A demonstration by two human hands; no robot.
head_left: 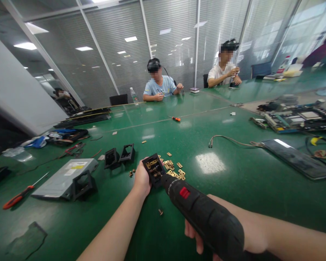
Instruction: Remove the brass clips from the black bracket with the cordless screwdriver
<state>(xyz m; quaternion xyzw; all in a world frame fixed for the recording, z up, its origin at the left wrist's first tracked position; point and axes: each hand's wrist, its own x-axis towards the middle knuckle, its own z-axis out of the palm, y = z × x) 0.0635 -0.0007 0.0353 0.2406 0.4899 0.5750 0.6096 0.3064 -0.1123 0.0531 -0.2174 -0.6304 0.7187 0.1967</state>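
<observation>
A black, rectangular, open-topped housing, apparently plastic [154, 182], sits above the shiny green tabletop [241, 170] in the person's left hand [141, 177], which clasps its left side, the far fingertips hidden behind it. Brass-coloured plates and screw heads show inside the housing. To its right and nearer the person, the right hand [191, 232] curls its fingers under a black power driver with a red switch [203, 217]; the driver's body hides most of that grip. The driver's nose meets the housing's near right corner, though whether the bit sits in a screw cannot be told. Just beyond and right of the housing lie loose flat brass plates with holes [180, 165]; nearer the person is a single brass-coloured screw [161, 212], and to the left are small brass-coloured screws [131, 174] and two hollow black frames [112, 165]. The step in hand looks like driving a screw inside the housing; the next move seems to call for a firm left hold and the bit squarely in line.
</observation>
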